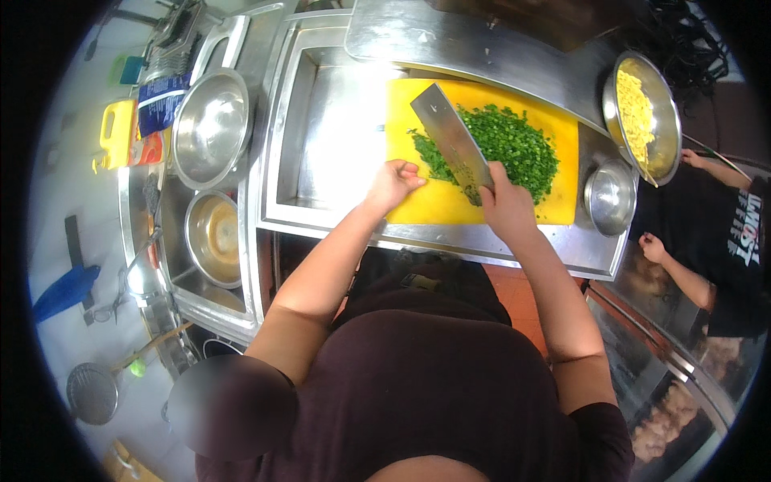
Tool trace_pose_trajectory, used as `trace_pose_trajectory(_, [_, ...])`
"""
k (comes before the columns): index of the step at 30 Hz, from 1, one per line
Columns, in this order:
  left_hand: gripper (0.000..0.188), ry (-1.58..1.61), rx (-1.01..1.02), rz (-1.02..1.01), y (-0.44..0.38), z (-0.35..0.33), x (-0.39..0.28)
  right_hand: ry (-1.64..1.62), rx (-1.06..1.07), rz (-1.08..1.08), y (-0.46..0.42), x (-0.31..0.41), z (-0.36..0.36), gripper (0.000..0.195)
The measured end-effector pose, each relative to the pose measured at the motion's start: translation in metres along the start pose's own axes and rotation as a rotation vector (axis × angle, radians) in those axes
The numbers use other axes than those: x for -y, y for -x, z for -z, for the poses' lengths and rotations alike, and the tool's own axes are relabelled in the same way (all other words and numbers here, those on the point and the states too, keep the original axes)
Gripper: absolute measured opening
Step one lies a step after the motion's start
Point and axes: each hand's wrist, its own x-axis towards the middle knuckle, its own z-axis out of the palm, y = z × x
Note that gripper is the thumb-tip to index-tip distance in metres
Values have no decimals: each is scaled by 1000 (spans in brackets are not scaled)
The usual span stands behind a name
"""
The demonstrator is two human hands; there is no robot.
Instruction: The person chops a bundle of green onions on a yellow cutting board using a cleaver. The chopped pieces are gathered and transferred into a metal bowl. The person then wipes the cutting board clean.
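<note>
My right hand (pixel 506 202) grips the handle of a cleaver (pixel 449 135), its broad steel blade pointing up and left over a yellow cutting board (pixel 554 208). Finely chopped green herbs or scallions (pixel 512 144) form a wide pile on the board, mostly right of the blade, with a smaller part on its left. Bits of green cling to the blade near the handle. At the board's lower left edge is my left hand (pixel 397 184), its fingers curled and no object visible in it; whether it touches the board I cannot tell.
A steel basin (pixel 307 126) lies left of the board. Right of it stand a small steel bowl (pixel 611 199) and a larger bowl (pixel 656 120) of yellow food. Steel bowls (pixel 211 129) and a sink (pixel 187 280) are farther left. A person in black (pixel 699 241) stands at the right.
</note>
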Motion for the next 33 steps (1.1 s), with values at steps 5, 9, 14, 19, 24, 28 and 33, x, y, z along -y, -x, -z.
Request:
trace_pose_trajectory(5, [24, 197, 39, -12, -10, 11, -31, 79, -384, 303, 24, -31, 32, 17])
trace_pose_trajectory(9, [19, 178, -116, -196, -29, 32, -47, 441, -410, 627, 36, -57, 67, 15])
trace_pose_trajectory(14, [65, -436, -71, -679, 5, -13, -118, 580, -418, 819, 29, -72, 81, 14])
trace_pose_trajectory(19, [96, -664, 31, -821, 22, -79, -133, 588, -477, 888, 23, -72, 71, 13])
trace_pose_trajectory(24, [95, -723, -148, -745, -17, -91, -119, 597, -399, 906, 24, -82, 63, 13])
trace_pose_trajectory(28, [94, -777, -236, -682, -43, -82, -128, 563, -342, 867, 34, -78, 65, 14])
trace_pose_trajectory(33, [83, -794, -12, -858, 0, -108, -164, 572, -421, 821, 35, -80, 57, 12])
